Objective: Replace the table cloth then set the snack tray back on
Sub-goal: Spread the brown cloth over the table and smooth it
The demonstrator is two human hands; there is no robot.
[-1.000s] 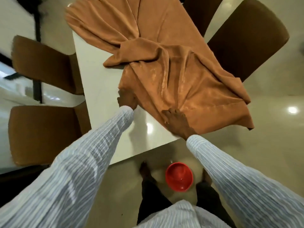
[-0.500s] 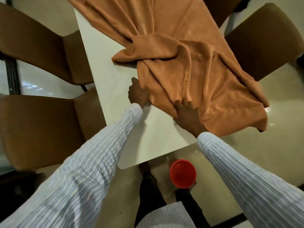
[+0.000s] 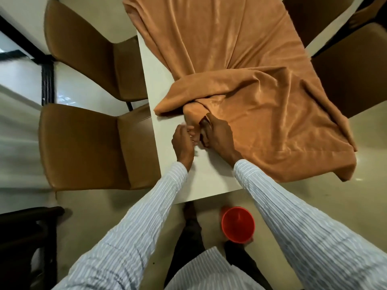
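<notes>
An orange-brown table cloth lies rumpled over the white table, folded back on itself near the middle and hanging off the right edge. My left hand and my right hand meet at the cloth's near folded corner. Both pinch the cloth edge between curled fingers. The near left part of the table top is bare. No snack tray is in view.
Two brown chairs stand along the table's left side, and more brown chairs on the right. A red bowl sits on the floor by my feet, just below the table's near edge.
My right hand slid left along the cloth edge to meet my left hand. Both now pinch the folded corner instead of lying on the cloth.
</notes>
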